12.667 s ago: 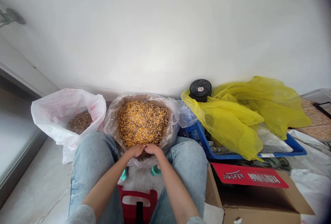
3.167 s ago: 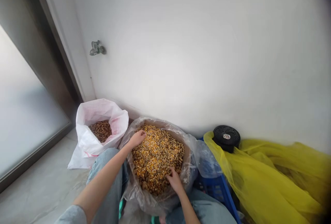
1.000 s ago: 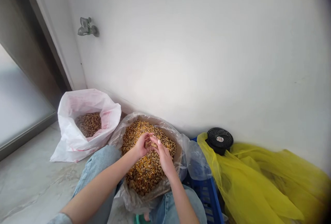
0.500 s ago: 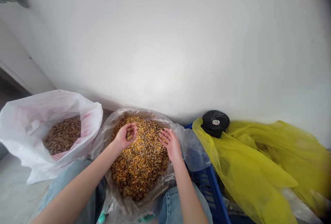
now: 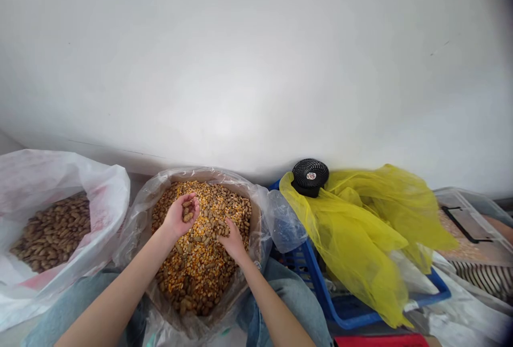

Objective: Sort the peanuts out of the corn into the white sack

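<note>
A clear plastic bag [image 5: 138,229] stands between my knees, filled with a mix of yellow corn kernels [image 5: 192,277] and unshelled peanuts [image 5: 236,197]. Above the mix, my left hand [image 5: 176,218] is cupped, palm up, with a few peanuts [image 5: 187,211] held in its curled fingers. My right hand [image 5: 233,243] is down at the surface of the mix, thumb and fingers bent around peanuts there. Its fingertips are partly hidden.
To the left, a white woven sack [image 5: 106,186] holds more peanuts [image 5: 60,229]. On the right are a blue crate [image 5: 320,288], yellow netting [image 5: 360,229] and a small black fan [image 5: 310,177]. A clear lidded box [image 5: 476,218] is farther right. A white wall [image 5: 256,69] rises behind.
My right hand has gone from spread fingers above the mix down onto the peanuts. My left hand still holds peanuts. The view has turned right, bringing in the clear box.
</note>
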